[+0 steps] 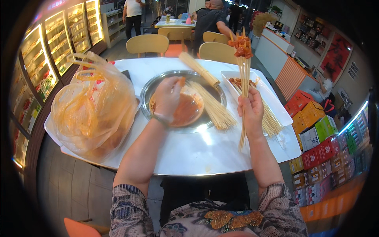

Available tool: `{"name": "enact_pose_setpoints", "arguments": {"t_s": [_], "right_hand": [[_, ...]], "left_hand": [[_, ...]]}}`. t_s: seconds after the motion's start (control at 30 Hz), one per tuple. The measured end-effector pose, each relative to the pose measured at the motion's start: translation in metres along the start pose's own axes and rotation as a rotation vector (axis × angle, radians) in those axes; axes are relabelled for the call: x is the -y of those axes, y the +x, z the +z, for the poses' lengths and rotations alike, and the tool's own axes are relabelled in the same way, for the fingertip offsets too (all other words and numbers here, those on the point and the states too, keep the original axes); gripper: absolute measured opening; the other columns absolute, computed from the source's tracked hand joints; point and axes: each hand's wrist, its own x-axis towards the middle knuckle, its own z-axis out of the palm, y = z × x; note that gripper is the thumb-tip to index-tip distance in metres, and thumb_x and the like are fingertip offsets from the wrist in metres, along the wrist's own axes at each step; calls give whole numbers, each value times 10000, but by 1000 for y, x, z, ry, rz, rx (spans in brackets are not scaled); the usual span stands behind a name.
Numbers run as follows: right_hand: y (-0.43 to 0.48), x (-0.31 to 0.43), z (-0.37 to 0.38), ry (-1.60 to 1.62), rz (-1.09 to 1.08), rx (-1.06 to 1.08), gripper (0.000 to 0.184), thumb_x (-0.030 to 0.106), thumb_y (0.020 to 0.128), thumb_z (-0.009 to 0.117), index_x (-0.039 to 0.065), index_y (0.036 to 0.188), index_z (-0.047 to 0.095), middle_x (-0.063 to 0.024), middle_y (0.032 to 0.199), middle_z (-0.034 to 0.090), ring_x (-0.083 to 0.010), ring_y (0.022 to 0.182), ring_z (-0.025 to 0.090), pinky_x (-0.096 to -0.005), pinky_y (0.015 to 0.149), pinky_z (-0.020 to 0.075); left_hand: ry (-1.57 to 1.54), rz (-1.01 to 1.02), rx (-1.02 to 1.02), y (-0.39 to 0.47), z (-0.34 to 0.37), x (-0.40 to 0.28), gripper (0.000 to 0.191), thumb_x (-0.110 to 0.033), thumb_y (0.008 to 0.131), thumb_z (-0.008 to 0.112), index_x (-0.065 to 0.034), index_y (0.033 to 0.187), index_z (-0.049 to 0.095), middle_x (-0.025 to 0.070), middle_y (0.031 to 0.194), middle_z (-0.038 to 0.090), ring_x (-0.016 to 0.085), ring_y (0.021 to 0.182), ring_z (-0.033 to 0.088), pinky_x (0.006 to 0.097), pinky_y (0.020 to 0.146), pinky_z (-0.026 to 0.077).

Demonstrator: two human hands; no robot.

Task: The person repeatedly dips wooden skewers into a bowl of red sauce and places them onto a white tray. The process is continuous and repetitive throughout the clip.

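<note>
My right hand (pixel 252 109) grips a bundle of wooden skewers (pixel 244 77) held upright, with red-coated meat pieces at their top ends. Over a bowl of red sauce (pixel 188 109), my left hand (pixel 168 96), in a thin clear glove, pinches a small orange-red piece between its fingertips. The bowl stands in a round steel tray (pixel 145 102). Two bunches of bare skewers (pixel 211 106) lie across the tray's right side and back rim. Beside my right hand, more loaded skewers (pixel 268 115) rest in a white rectangular tray (pixel 279 109).
A large knotted plastic bag (pixel 94 112) fills the left side of the white table (pixel 201 160). Chairs (pixel 148 44) stand beyond its far edge. Lit display fridges (pixel 56 38) line the left; stacked boxes (pixel 322 148) stand at the right. Other people are in the background.
</note>
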Motion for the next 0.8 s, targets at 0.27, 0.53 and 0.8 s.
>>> {"name": "enact_pose_setpoints", "arguments": {"t_s": [0.27, 0.53, 0.8], "right_hand": [[22, 15, -10, -97, -281, -198, 275, 70, 1050, 534, 38, 1319, 486, -13, 900, 586, -49, 630, 502, -196, 570, 431], [-12, -19, -22, -180, -209, -228, 137, 136, 1075, 519, 24, 1154, 525, -3, 836, 531, -50, 604, 463, -211, 534, 385], [-10, -19, -27, -161, -202, -213, 125, 176, 1078, 522, 55, 1044, 516, 14, 797, 517, -42, 593, 425, -208, 526, 351]], "left_hand": [[-74, -62, 64, -3, -1, -1, 167, -51, 1007, 615, 23, 1125, 706, 82, 1001, 686, 146, 925, 662, 284, 858, 525], [-115, -48, 52, -5, 3, 7, 152, -52, 968, 639, -12, 1081, 732, 99, 969, 689, 194, 866, 680, 308, 789, 532], [-133, -73, 104, -6, 1, 6, 156, -54, 997, 624, 5, 1108, 716, 77, 1009, 695, 154, 916, 668, 282, 841, 530]]}}
